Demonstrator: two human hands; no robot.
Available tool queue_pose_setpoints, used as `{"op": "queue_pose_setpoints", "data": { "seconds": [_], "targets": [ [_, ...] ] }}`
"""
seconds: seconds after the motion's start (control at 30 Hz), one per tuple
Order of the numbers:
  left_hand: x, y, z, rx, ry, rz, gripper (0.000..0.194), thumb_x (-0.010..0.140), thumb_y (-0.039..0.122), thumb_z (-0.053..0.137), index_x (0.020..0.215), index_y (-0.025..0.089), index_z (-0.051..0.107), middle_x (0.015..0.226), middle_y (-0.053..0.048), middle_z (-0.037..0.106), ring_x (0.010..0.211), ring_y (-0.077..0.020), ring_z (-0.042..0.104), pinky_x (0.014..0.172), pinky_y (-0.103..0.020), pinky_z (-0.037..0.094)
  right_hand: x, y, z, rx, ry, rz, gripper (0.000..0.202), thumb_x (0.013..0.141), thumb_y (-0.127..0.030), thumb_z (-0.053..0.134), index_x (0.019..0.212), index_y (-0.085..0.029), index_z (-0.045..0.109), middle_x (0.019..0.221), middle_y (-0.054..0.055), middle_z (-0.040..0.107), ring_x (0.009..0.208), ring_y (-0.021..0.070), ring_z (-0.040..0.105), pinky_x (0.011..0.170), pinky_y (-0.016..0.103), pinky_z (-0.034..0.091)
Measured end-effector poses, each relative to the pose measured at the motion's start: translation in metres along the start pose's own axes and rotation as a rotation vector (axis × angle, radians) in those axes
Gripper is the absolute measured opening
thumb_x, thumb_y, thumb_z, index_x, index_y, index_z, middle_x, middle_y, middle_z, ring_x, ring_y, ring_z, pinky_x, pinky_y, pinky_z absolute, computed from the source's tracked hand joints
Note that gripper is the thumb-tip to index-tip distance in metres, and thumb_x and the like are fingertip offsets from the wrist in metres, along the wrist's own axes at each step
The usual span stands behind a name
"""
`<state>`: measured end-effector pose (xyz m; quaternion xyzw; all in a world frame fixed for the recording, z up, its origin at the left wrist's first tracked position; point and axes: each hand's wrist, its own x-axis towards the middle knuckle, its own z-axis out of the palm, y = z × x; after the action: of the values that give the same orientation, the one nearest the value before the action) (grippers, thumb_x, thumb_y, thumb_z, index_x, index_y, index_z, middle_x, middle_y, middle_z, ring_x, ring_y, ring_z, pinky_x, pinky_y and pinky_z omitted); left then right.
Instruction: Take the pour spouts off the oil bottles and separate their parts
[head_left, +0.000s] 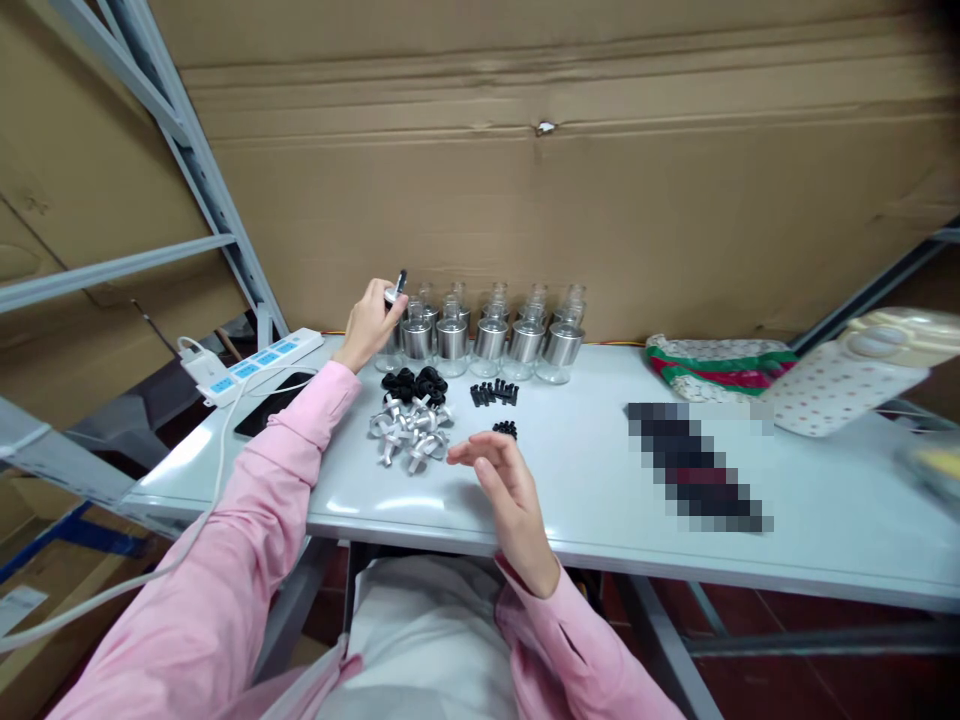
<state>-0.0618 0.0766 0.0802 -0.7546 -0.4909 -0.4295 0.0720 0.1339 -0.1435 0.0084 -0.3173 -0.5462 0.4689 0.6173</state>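
My left hand (371,318) is at the left end of the bottles, its fingers closed around a small silver pour spout with a black tip (400,284). Directly below that hand a glass bottle (388,350) is partly hidden, and I cannot tell whether the spout is seated in it. Several more glass bottles with metal sleeves (490,340) stand upright in two rows. My right hand (514,490) hovers open near the table's front edge, fingers apart and holding nothing. To its left lies a pile of silver spout pieces (411,432), with black caps (414,384) behind them.
Small black tubes (495,392) and tiny black pieces (505,429) lie on the white table (600,480). At left are a power strip (262,362), a dark phone (274,405) and a white cable. A patterned bag (720,365) and a blurred-out dark item (694,468) are at right.
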Motion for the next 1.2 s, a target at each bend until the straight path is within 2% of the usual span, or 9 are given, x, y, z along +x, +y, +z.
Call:
{"op": "queue_pose_setpoints", "data": {
  "seconds": [0.1,0.17,0.4,0.53,0.63,0.77,0.9,1.03,1.2],
  "targets": [
    [-0.003,0.011,0.007,-0.173,-0.199,0.016,0.038,0.089,0.048,0.033,0.104,0.016,0.045,0.075,-0.002,0.062,0.067,-0.0150,0.059,0.070,-0.025,0.043,0.009,-0.017,-0.004,-0.054,-0.026,-0.079,0.018,0.088,-0.035,0.048,0.101,-0.022,0.048,0.091,0.003,0.064,0.088,0.0179,0.060,0.085,0.037,0.043],
    [-0.004,0.016,0.010,-0.256,-0.297,0.019,0.037,0.089,0.047,0.033,0.103,0.015,0.045,0.071,-0.001,0.063,0.064,-0.0141,0.059,0.069,-0.024,0.043,0.013,-0.026,-0.006,-0.096,-0.037,-0.121,0.018,0.088,-0.035,0.047,0.102,-0.023,0.048,0.089,0.003,0.064,0.087,0.0180,0.060,0.085,0.038,0.043],
    [-0.006,0.021,0.007,-0.235,-0.363,0.052,0.034,0.086,0.048,0.036,0.093,0.017,0.049,0.068,0.000,0.062,0.062,-0.0147,0.057,0.064,-0.024,0.040,0.022,-0.049,-0.014,-0.266,-0.026,-0.236,0.015,0.089,-0.032,0.047,0.101,-0.024,0.048,0.086,0.003,0.065,0.084,0.0182,0.061,0.080,0.037,0.046],
    [-0.018,0.033,0.004,-0.125,-0.346,0.152,0.034,0.087,0.046,0.034,0.082,0.018,0.051,0.060,0.001,0.055,0.057,-0.0142,0.050,0.058,-0.025,0.035,0.054,-0.060,-0.022,-0.604,-0.010,-0.442,0.015,0.089,-0.032,0.045,0.100,-0.023,0.049,0.088,0.004,0.064,0.083,0.0186,0.061,0.078,0.035,0.046],
    [-0.037,0.048,0.001,-0.001,-0.266,0.315,0.029,0.082,0.045,0.042,0.080,0.018,0.052,0.060,0.000,0.054,0.058,-0.0154,0.046,0.061,-0.027,0.035,0.092,-0.053,-0.033,-0.896,-0.045,-0.639,0.023,0.089,-0.040,0.045,0.099,-0.021,0.052,0.089,0.006,0.064,0.080,0.0197,0.061,0.075,0.035,0.044],
    [-0.064,0.060,-0.001,0.118,-0.122,0.524,0.033,0.078,0.050,0.048,0.067,0.019,0.047,0.054,0.002,0.050,0.052,-0.0135,0.041,0.066,-0.030,0.034,0.127,-0.021,-0.048,-1.135,-0.217,-0.774,0.037,0.081,-0.055,0.051,0.087,-0.019,0.055,0.079,0.007,0.066,0.074,0.0212,0.060,0.071,0.035,0.040],
    [-0.076,0.061,0.000,0.105,-0.111,0.613,0.036,0.080,0.053,0.046,0.068,0.019,0.045,0.058,0.002,0.052,0.052,-0.0127,0.042,0.069,-0.032,0.032,0.130,0.003,-0.054,-1.090,-0.315,-0.813,0.040,0.079,-0.059,0.051,0.082,-0.019,0.056,0.071,0.005,0.065,0.067,0.0190,0.058,0.069,0.034,0.038],
    [-0.079,0.064,0.002,0.038,-0.168,0.639,0.041,0.081,0.057,0.042,0.067,0.020,0.043,0.058,0.002,0.052,0.052,-0.0121,0.042,0.068,-0.031,0.032,0.124,0.005,-0.056,-1.061,-0.348,-0.817,0.044,0.080,-0.060,0.047,0.090,-0.019,0.058,0.079,0.007,0.065,0.072,0.0203,0.057,0.073,0.036,0.037],
    [-0.083,0.073,0.003,-0.022,-0.194,0.652,0.047,0.081,0.062,0.037,0.064,0.019,0.043,0.055,0.002,0.048,0.050,-0.0117,0.037,0.067,-0.031,0.034,0.124,0.008,-0.058,-1.172,-0.403,-0.842,0.048,0.087,-0.057,0.033,0.097,-0.017,0.058,0.077,0.009,0.062,0.072,0.0216,0.055,0.070,0.037,0.039]
  ]
}}
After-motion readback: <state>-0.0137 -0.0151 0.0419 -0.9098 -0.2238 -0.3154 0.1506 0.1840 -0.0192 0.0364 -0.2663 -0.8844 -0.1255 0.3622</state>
